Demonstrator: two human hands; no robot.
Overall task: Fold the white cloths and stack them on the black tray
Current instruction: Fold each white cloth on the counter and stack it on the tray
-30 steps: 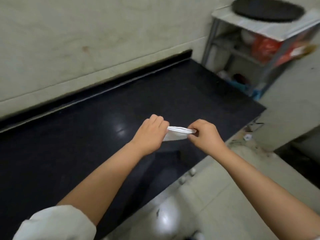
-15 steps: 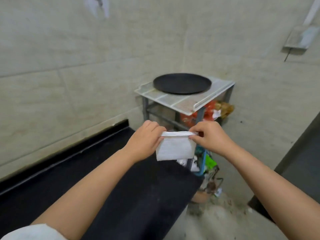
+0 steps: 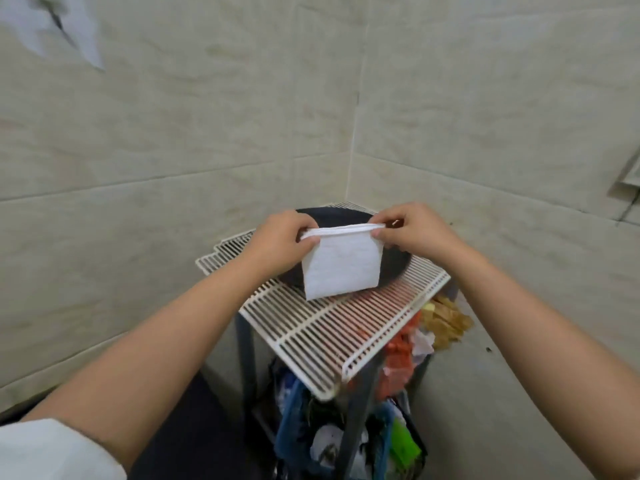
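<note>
We pinch the folded white cloth (image 3: 341,268) by its top corners: left hand (image 3: 278,244) at 9 o'clock, right hand (image 3: 414,232) at 3. It hangs over the black tray (image 3: 396,263) on the wire rack (image 3: 311,327).

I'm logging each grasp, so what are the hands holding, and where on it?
Both hands, left and right, pinch the folded white cloth by its top corners; it hangs over the black tray.
</note>
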